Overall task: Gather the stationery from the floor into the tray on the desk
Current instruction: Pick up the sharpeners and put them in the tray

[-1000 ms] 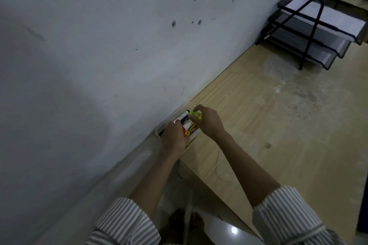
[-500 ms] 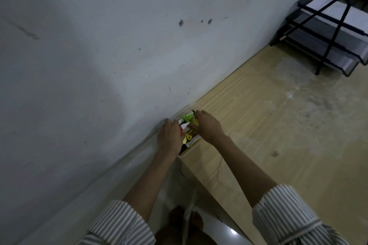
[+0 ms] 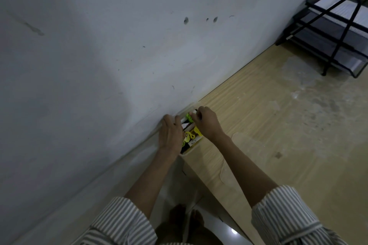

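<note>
While palm-down, left hand (image 3: 170, 135), right hand (image 3: 207, 123).

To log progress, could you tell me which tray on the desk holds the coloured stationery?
The small white tray at the desk's corner against the wall; the black mesh rack shows paper instead.

I count two, my left hand (image 3: 170, 135) and right hand (image 3: 207, 123); one tray (image 3: 192, 149), one wire rack (image 3: 338, 32), one surface (image 3: 278, 145); pens (image 3: 187, 137) too jumbled to number.

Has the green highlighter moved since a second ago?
Yes. The green highlighter has shifted toward the wall, deeper into the tray.
</note>
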